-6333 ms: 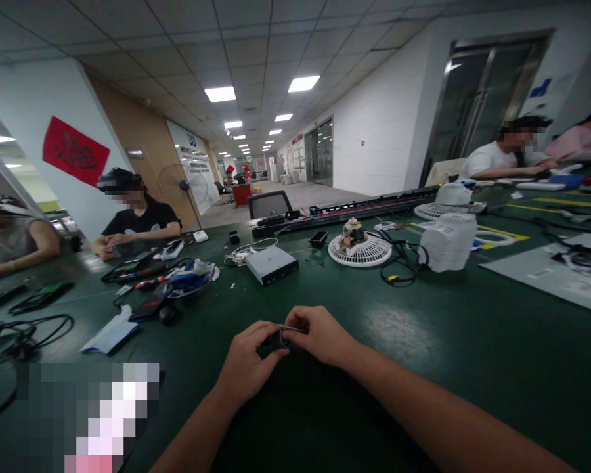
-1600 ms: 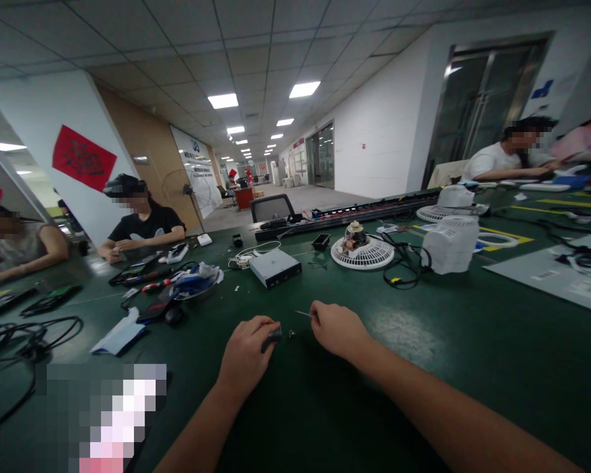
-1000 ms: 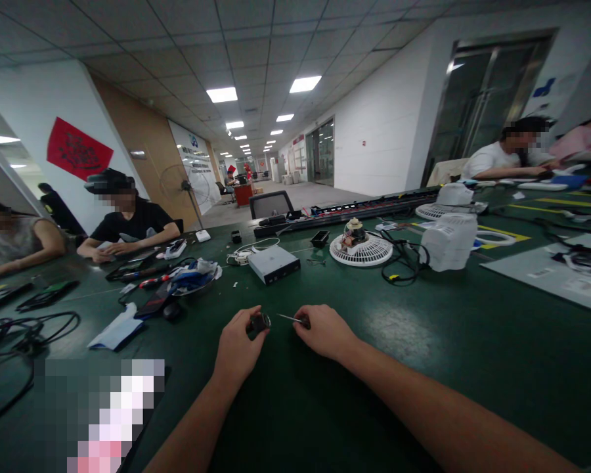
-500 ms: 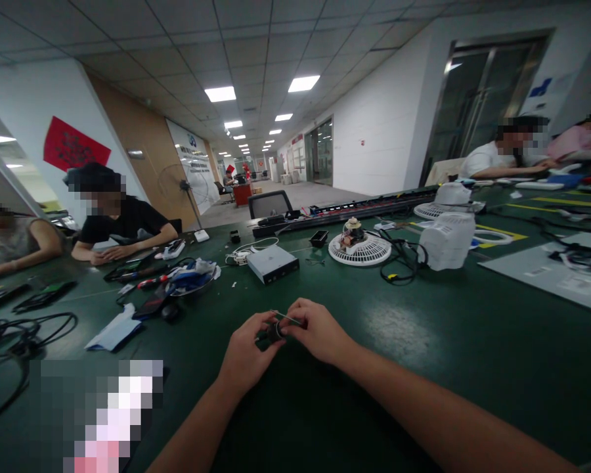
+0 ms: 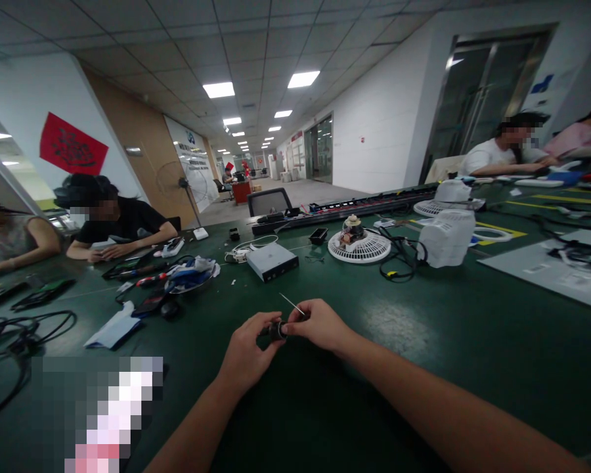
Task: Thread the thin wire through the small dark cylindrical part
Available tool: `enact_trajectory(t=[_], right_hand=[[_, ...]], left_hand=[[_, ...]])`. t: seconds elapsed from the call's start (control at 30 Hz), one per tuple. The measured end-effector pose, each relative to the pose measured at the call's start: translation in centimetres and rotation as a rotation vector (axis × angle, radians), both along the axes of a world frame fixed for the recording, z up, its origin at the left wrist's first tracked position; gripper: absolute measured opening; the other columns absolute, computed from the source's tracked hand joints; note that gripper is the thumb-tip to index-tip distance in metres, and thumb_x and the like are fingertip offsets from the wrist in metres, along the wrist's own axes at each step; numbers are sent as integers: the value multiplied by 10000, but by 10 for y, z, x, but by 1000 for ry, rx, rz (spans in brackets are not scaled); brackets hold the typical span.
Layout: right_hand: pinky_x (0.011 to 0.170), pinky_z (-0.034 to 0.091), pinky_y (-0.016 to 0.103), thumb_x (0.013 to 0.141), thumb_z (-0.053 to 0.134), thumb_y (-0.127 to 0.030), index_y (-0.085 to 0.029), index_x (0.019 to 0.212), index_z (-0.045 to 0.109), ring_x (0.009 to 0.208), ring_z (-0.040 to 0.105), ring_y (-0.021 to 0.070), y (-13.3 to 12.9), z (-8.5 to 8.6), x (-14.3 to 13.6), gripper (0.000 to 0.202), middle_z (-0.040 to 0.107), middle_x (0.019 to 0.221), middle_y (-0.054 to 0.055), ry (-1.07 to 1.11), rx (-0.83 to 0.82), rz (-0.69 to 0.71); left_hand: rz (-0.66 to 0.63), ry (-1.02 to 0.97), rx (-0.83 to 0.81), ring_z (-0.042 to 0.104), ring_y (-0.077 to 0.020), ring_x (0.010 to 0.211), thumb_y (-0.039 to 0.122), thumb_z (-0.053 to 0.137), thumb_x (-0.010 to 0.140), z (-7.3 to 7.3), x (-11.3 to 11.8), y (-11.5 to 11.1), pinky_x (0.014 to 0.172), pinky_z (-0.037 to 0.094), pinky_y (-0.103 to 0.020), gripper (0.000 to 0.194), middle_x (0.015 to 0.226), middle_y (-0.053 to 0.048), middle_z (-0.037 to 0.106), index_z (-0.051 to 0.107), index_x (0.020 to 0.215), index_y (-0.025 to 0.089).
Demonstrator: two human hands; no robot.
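Note:
Between the thumb and fingers of my left hand (image 5: 249, 345) is a small black cylindrical part (image 5: 276, 330) with a lighter ring near its end. My right hand (image 5: 320, 326) pinches a thin metal rod (image 5: 292, 304), perhaps a screwdriver shaft; its tip points up and to the left, above the part. My right fingertips touch or nearly touch the ringed end of the part. The rod's lower end is hidden in my right hand. Both hands hover over the green tabletop (image 5: 354, 394).
Ahead lies a grey optical drive (image 5: 273, 261). A white fan grille with a motor (image 5: 358, 243) and a white plastic housing (image 5: 446, 240) stand to the right. Blue cloth (image 5: 192, 272), a folded paper (image 5: 113, 326) and black cables (image 5: 24, 332) lie left. Several people sit around the table.
The thin rod has swung from lying across the top of the part to pointing up and left, clear of it. My left hand has hardly moved.

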State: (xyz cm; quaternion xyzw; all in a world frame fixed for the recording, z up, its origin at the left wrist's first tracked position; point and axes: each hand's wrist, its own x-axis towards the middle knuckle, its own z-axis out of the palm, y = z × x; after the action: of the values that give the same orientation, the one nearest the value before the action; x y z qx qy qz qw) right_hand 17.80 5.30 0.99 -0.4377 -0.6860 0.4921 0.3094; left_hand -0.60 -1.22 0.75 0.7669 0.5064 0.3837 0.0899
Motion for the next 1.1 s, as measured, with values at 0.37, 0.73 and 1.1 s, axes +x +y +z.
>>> enact_trajectory(t=[0.37, 0.73, 1.1], right_hand=[[575, 402, 236, 729, 697, -266, -177, 787, 731, 645, 575, 131, -9, 9, 1, 112, 682, 730, 16, -155, 305, -10], [526, 362, 237, 745, 675, -299, -207, 758, 739, 594, 581, 133, -14, 15, 3, 113, 689, 685, 4, -287, 372, 37], [639, 406, 244, 763, 683, -264, -217, 803, 742, 741, 587, 147, -9, 10, 4, 85, 682, 819, 13, -218, 472, 18]], left_hand=[[58, -28, -18, 702, -202, 934, 166, 722, 741, 1, 2, 1, 847, 582, -377, 433, 1054, -42, 721, 614, 1157, 222], [31, 54, 12, 679, -216, 985, 149, 697, 760, -4, 1, 3, 886, 555, -381, 378, 1066, -46, 711, 630, 1121, 237], [2, -4, 16, 680, -197, 962, 124, 694, 758, 2, 3, 0, 857, 568, -350, 362, 1064, -35, 702, 629, 1096, 237]])
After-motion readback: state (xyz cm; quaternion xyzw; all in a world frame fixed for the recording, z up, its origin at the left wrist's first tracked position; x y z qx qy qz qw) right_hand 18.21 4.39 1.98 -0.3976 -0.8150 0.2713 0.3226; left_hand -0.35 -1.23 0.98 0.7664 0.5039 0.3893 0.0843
